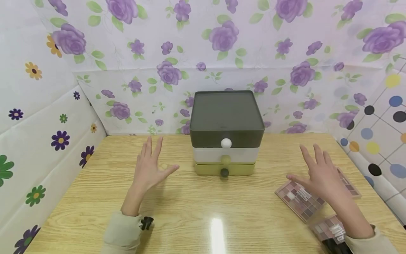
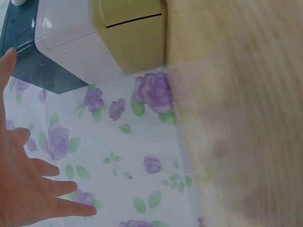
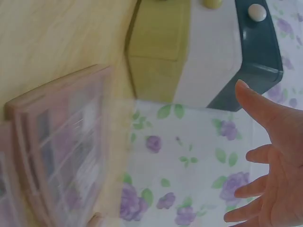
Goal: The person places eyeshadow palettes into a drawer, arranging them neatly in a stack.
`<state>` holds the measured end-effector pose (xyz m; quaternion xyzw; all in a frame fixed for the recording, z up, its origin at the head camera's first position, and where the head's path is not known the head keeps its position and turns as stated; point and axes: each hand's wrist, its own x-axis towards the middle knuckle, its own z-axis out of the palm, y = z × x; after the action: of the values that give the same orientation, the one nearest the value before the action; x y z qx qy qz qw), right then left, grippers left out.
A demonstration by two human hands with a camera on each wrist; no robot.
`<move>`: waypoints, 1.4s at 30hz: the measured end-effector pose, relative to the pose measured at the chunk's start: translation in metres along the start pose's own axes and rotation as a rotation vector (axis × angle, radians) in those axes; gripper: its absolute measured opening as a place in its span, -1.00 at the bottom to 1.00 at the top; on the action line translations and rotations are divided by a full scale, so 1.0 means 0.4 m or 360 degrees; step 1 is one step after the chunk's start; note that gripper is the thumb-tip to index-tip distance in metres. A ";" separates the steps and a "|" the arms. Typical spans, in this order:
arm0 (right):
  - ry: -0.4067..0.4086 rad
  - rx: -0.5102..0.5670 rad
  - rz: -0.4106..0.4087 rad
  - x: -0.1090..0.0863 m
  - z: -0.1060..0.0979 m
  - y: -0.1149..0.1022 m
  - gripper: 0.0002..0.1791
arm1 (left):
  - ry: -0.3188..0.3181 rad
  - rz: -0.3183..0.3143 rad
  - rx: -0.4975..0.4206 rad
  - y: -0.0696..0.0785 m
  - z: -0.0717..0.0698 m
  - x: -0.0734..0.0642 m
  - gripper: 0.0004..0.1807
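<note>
A small drawer box (image 1: 226, 113) stands at the back middle of the table, with a dark green top tier, a white middle and a yellow-green bottom, each with a round knob. To its left my left hand (image 1: 149, 173) hovers with fingers spread, holding nothing. My right hand (image 1: 325, 176) is likewise spread, held over several eyeshadow palettes (image 1: 299, 199) on the right side. It partly hides them. In the right wrist view, one palette (image 3: 71, 142) looks blurred, below the thumb side of the hand.
The wooden table (image 1: 177, 211) ends at a flowered cloth backdrop (image 1: 133, 102). Cloth with coloured flowers (image 1: 60, 140) hangs on the left, and dotted cloth (image 1: 374, 148) on the right. Each wrist wears a dark strap piece (image 1: 146, 223).
</note>
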<state>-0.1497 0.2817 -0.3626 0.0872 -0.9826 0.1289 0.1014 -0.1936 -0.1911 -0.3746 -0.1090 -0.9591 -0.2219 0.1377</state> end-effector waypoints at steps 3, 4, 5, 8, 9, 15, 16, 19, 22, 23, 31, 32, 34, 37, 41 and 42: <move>0.0019 0.0064 -0.0027 0.002 -0.012 -0.013 0.09 | 0.0012 0.0026 -0.0036 0.005 -0.009 0.005 0.09; 0.0021 0.0094 -0.0033 0.004 -0.016 -0.019 0.08 | 0.0015 0.0032 -0.0054 0.008 -0.012 0.006 0.08; 0.0016 0.0126 -0.0037 0.006 -0.020 -0.025 0.06 | 0.0015 0.0039 -0.0077 0.009 -0.014 0.008 0.07; 0.0010 0.0209 -0.0040 0.014 -0.031 -0.050 -0.01 | 0.0002 0.0045 -0.0178 0.015 -0.020 0.014 0.04; 0.0016 0.0222 -0.0042 0.018 -0.034 -0.060 -0.03 | -0.0005 0.0047 -0.0220 0.018 -0.021 0.016 0.03; 0.0142 0.0359 -0.0104 0.042 -0.036 -0.120 -0.24 | 0.0031 0.0147 -0.0570 0.031 -0.021 0.039 -0.09; 0.0163 0.0404 -0.0120 0.047 -0.034 -0.130 -0.28 | 0.0049 0.0173 -0.0624 0.033 -0.019 0.044 -0.11; 0.0212 0.0534 -0.0153 0.062 -0.025 -0.154 -0.37 | 0.0072 0.0231 -0.0791 0.042 -0.016 0.059 -0.19; 0.0284 0.0610 -0.0193 0.075 -0.013 -0.175 -0.43 | 0.0048 0.0238 -0.0985 0.055 -0.016 0.073 -0.24; 0.0311 0.0625 -0.0209 0.080 -0.008 -0.181 -0.44 | 0.0034 0.0231 -0.1060 0.061 -0.018 0.078 -0.26; 0.0487 0.0818 -0.0395 0.116 0.027 -0.234 -0.51 | 0.0047 0.0206 -0.1410 0.129 -0.048 0.103 -0.32; 0.0494 0.0846 -0.0414 0.119 0.031 -0.242 -0.50 | 0.0055 0.0207 -0.1436 0.128 -0.041 0.111 -0.33; 0.0509 0.0881 -0.0438 0.127 0.039 -0.256 -0.49 | 0.0072 0.0202 -0.1497 0.123 -0.026 0.128 -0.33; 0.0517 0.0937 -0.0448 0.137 0.051 -0.279 -0.47 | 0.0106 0.0198 -0.1569 0.117 -0.005 0.150 -0.34; 0.0557 0.0997 -0.0473 0.150 0.068 -0.305 -0.45 | 0.0114 0.0236 -0.1640 0.122 0.010 0.173 -0.37; 0.0575 0.1012 -0.0484 0.153 0.073 -0.311 -0.45 | 0.0108 0.0247 -0.1654 0.124 0.012 0.177 -0.38</move>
<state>-0.1893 0.1465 -0.3472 0.2348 -0.8359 0.4234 0.2585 -0.2476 -0.1349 -0.3371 -0.2264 -0.7067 -0.6607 0.1126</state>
